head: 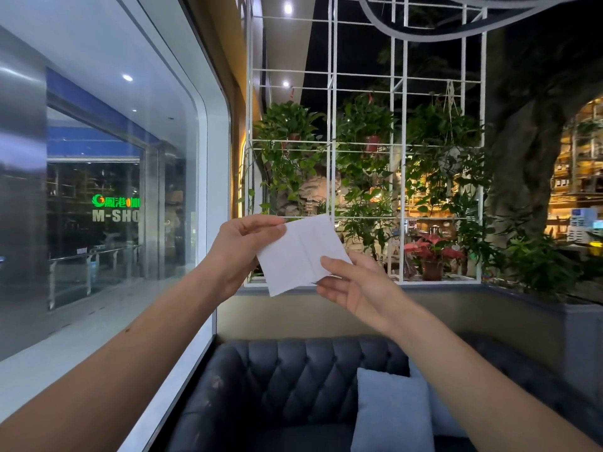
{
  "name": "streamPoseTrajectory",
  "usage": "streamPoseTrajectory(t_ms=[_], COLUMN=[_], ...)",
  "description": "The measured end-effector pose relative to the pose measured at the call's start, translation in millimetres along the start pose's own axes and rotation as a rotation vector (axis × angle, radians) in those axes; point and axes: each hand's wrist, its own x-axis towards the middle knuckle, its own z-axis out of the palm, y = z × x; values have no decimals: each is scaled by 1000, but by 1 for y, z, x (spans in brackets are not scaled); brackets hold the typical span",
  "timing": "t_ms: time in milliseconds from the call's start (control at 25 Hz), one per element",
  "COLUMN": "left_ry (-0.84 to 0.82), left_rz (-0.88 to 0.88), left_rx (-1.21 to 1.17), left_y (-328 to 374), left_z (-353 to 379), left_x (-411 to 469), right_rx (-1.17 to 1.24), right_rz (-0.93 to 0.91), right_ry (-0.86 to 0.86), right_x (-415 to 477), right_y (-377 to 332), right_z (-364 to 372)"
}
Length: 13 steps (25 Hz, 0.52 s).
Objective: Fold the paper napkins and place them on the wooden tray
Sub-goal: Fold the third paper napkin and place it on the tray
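the white paper napkin [300,252] is held up in the air in front of the person, at about the middle of the view, above the back of a dark tufted sofa [293,380]. it is tilted, with a straight crease running down its middle and a second layer showing along its lower right edge. the left hand [241,243] pinches the upper left corner, its fingers [277,228] curled narrowly together on the paper. the right hand [355,285] holds the lower right edge, thumb on the near face and the other fingers behind it. both bare forearms reach in from the bottom corners. a pale blue cushion [391,415] leans on the sofa seat. behind the napkin stands a white grid frame [332,125] hung with green potted plants [293,125], and a red-leaved plant [430,249] sits at its foot. to the left runs a large window [98,158] with a green lit sign [115,201] beyond it.
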Motion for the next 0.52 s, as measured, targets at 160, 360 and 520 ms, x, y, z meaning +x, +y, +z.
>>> streamPoseTrajectory(t_ms=[160,360,520], left_ry=[12,-102,-243], left_rz=[-18,-132,-233], left_rx=[1,0,-11], left_y=[-2,-4,-3], left_z=[-1,-6,-3], left_x=[-1,-4,-8], right_rx=[-8,-44,-136], right_rz=[-24,-61,-58], right_ry=[39,134,129], right_x=[3,6,7], right_y=[0,-10,-13], right_z=[1,-8,-5])
